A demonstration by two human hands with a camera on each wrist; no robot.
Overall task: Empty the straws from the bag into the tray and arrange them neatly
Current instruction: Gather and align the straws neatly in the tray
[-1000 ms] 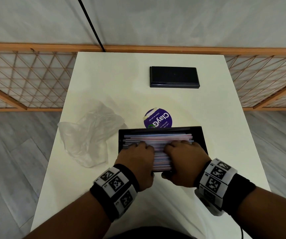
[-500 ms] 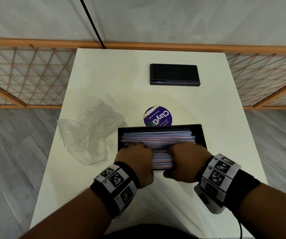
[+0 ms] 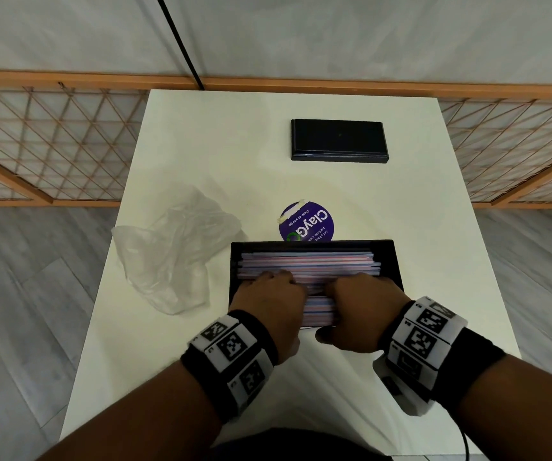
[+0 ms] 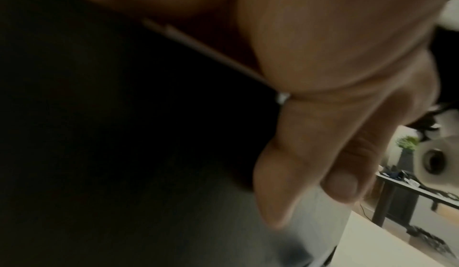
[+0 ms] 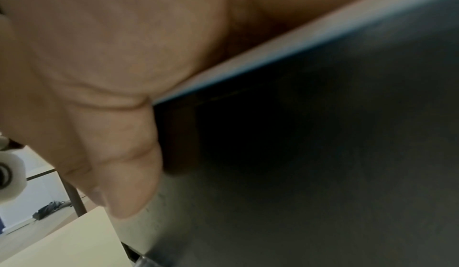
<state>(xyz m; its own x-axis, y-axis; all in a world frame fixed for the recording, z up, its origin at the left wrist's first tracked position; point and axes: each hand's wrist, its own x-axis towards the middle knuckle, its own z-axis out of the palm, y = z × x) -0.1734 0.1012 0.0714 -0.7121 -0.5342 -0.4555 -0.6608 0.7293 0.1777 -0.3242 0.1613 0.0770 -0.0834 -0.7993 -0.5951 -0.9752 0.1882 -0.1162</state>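
A black tray (image 3: 388, 257) sits near the table's front edge, filled with pink and blue straws (image 3: 307, 265) lying crosswise. My left hand (image 3: 268, 292) and right hand (image 3: 364, 296) sit side by side on the near half of the pile, fingers curled down into the straws. Both thumbs are outside the tray's near wall: the left thumb (image 4: 285, 173) against the dark wall (image 4: 124, 124), the right thumb (image 5: 124, 163) against the wall (image 5: 323, 143). The fingertips are hidden among the straws. The clear plastic bag (image 3: 174, 257) lies crumpled left of the tray.
A round purple sticker (image 3: 309, 222) lies just behind the tray. A flat black box (image 3: 339, 139) rests at the back of the white table (image 3: 434, 261). A wooden lattice fence (image 3: 51, 144) runs behind the table on both sides.
Both hands have drawn their fingers back toward me over the straws and curled them tighter. The far straws lie more even. The bag has not moved.
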